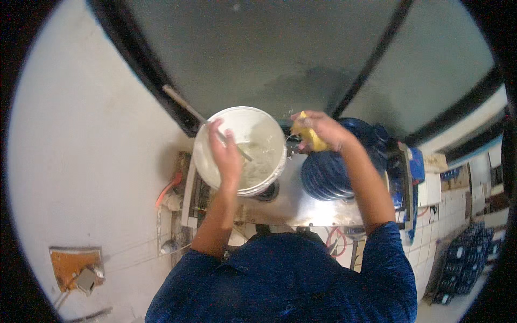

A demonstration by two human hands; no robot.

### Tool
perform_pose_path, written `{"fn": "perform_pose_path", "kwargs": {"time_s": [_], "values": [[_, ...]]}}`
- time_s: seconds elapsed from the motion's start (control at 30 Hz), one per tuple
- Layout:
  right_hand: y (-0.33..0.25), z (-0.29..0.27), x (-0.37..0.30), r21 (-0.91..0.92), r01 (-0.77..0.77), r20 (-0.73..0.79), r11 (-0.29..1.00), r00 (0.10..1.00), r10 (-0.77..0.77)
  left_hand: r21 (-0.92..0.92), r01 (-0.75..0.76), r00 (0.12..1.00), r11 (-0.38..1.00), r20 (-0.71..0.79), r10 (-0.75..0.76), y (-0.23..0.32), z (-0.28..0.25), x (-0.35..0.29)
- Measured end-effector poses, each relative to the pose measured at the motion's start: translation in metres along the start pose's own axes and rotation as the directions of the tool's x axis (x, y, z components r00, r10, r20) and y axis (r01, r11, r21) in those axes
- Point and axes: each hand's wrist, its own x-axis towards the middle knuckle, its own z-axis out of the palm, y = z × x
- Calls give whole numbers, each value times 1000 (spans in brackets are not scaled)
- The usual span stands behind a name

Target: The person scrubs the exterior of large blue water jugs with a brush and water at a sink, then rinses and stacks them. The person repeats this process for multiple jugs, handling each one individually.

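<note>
A white bucket [243,119] stands on the metal tabletop, with cloudy, pale liquid or paste inside. Over its left side is my left hand [226,156], fingers closed around a long thin rod [186,104]. The rod leans across the rim, its lower end down in the bucket. To the right of the bucket my right hand [326,130] grips a soft-looking yellow piece [318,141]; whether it is sponge or cloth I cannot make out. Whitish drips or splashes show beside it. Below that hand sits a stack of dark blue round things [323,175].
The metal table [285,207] has a raised frame at its sides. Dark glass panels [242,48] rise behind it, and a white wall [91,145] stands at the left. Dark crates [466,264] sit on the floor at the right. A pink hose [337,240] hangs below the table.
</note>
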Motion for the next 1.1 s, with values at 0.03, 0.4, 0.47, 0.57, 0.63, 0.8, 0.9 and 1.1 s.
{"fn": "perform_pose_path", "kwargs": {"time_s": [0.03, 0.4, 0.47, 0.57, 0.63, 0.8, 0.9, 1.1], "values": [[10, -25, -2, -287, 25, -117, 958, 991, -61, -190, 42, 991, 981, 133, -17, 22, 28, -11], [101, -56, -133, -966, 198, -11, 168, 614, -789, -562, 160, 916, 812, 391, 90, 98, 239, -109], [125, -89, -157, -925, 295, -48, 237, 530, -847, -219, -268, 803, 938, 488, 343, 95, 235, -117], [155, -134, -165, -847, 291, -304, 444, 419, -855, -21, -451, 738, 892, 553, 386, 105, 240, -124], [173, -159, -141, -694, 257, -574, 673, 367, -732, 15, -448, 732, 894, 581, 357, 109, 235, -119], [128, -204, -76, -542, 55, -518, 839, 764, -384, 133, -443, 743, 886, 608, 280, 112, 230, -131], [147, -196, -56, -304, 467, -405, 830, 725, -557, 217, -320, 791, 922, 597, 134, 117, 240, -133], [158, -175, -158, -872, 113, -344, 477, 552, -759, 387, -333, 845, 860, 527, 89, 114, 247, -141]]}}
